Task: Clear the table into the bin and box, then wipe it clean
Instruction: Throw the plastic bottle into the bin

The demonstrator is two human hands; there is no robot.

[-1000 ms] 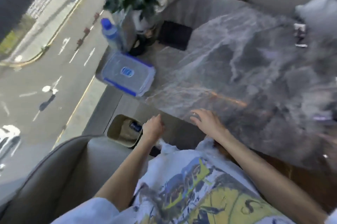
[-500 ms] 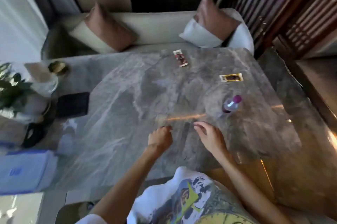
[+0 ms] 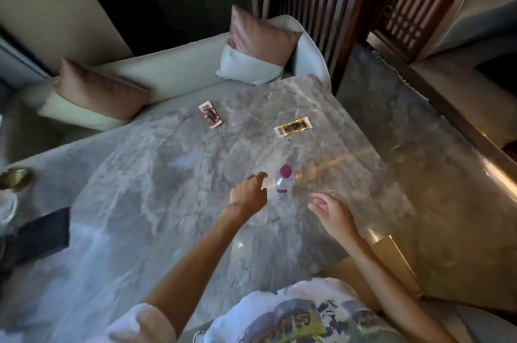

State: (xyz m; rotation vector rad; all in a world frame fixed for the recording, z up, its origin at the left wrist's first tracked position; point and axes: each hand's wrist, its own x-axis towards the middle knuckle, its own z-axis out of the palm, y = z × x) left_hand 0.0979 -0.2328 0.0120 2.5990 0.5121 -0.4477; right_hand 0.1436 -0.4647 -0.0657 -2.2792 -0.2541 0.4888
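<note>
Both arms reach out over the grey marble table (image 3: pixel 173 180). The left hand (image 3: pixel 247 197) is stretched forward with its fingers loosely curled and one finger pointing ahead, just beside the small clear bottle (image 3: pixel 284 182) with the purple cap. It holds nothing, and I cannot tell if it touches the bottle. The right hand (image 3: pixel 333 214) hangs on the other side of the bottle, a bit nearer the body, with its fingers half open and empty. So the bottle stands upright between the two hands. Farther back on the table lie two flat wrappers: a red and white wrapper (image 3: pixel 210 118) and a yellow and white wrapper (image 3: pixel 293 126), well apart from the hands. A dark flat thing (image 3: pixel 42 233) lies at the left edge. Two pillows (image 3: pixel 98 91) sit on the pale sofa behind the table.
</note>
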